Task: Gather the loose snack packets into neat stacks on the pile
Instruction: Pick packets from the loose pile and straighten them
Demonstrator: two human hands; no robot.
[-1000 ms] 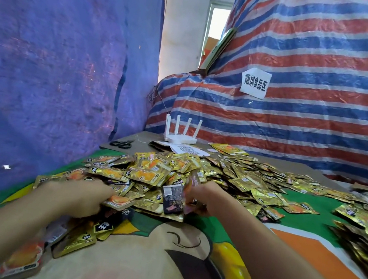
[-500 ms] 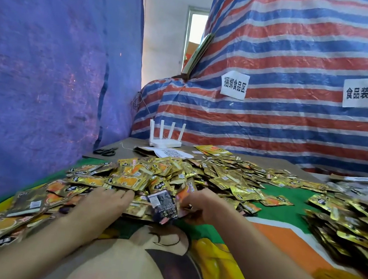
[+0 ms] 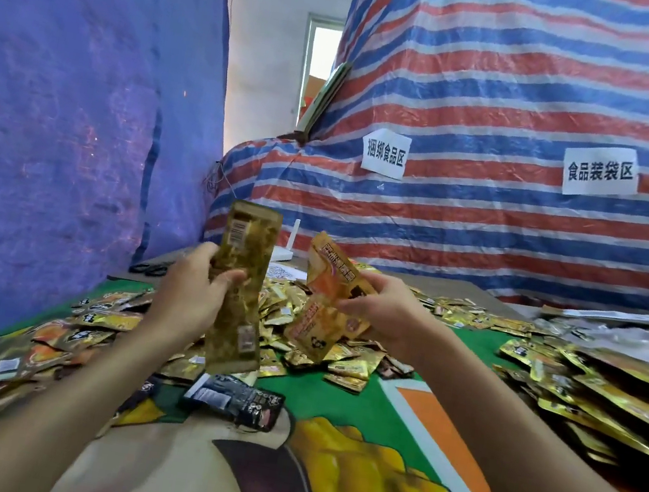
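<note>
Head view. Held above pile [image 3: 355,363]: gold pkt strip [image 3: 241,288], upright, gripped mid-length by L hand [image 3: 188,292], fingers curled round it. Just right: orange pkts [image 3: 326,301], pinched in R hand [image 3: 384,315]. Dark pkt [image 3: 234,399] flat on mat [image 3: 371,423], near.

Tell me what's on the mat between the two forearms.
Head view: one dark packet lies flat on the printed mat, nearer the left forearm than the right forearm.

The printed surface [image 3: 434,425] carries a packet heap [image 3: 350,367] beyond the left hand [image 3: 190,292] and right hand [image 3: 387,319]. Loose packets [image 3: 21,351] lie left of the left hand, stacks [image 3: 608,401] lie right of the right hand, and a dark packet [image 3: 234,399] lies on the near side of the left hand.
</note>
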